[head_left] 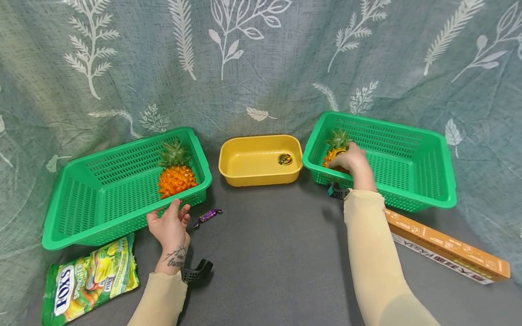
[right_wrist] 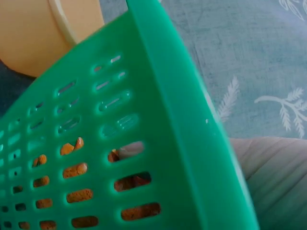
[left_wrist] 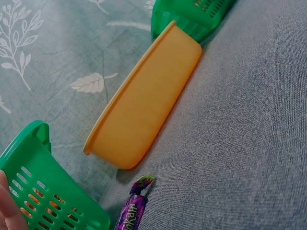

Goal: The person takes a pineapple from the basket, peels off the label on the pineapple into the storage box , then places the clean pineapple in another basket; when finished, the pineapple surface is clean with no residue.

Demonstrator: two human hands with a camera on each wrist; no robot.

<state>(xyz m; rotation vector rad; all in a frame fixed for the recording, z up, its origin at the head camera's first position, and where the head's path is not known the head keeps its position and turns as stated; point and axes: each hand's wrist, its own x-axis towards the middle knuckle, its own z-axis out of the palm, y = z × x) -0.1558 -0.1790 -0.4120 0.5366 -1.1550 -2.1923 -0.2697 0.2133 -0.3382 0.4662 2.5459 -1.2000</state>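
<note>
A green basket on the left holds an orange toy pineapple with a green crown, lying at its right end. Beside that basket's front rim is my left hand, its fingers loosely bent and nothing seen between them; in the left wrist view its fingertips are at the basket wall. My right hand reaches over the front rim of a second green basket. There it grips another toy pineapple at the left end. The basket wall hides most of this grip in the right wrist view.
Between the baskets stands a yellow tub with a dark sticker inside. A purple-wrapped candy lies near the left basket's corner. A green Fox's candy bag is at front left, an orange pasta box at right. A patterned curtain hangs behind.
</note>
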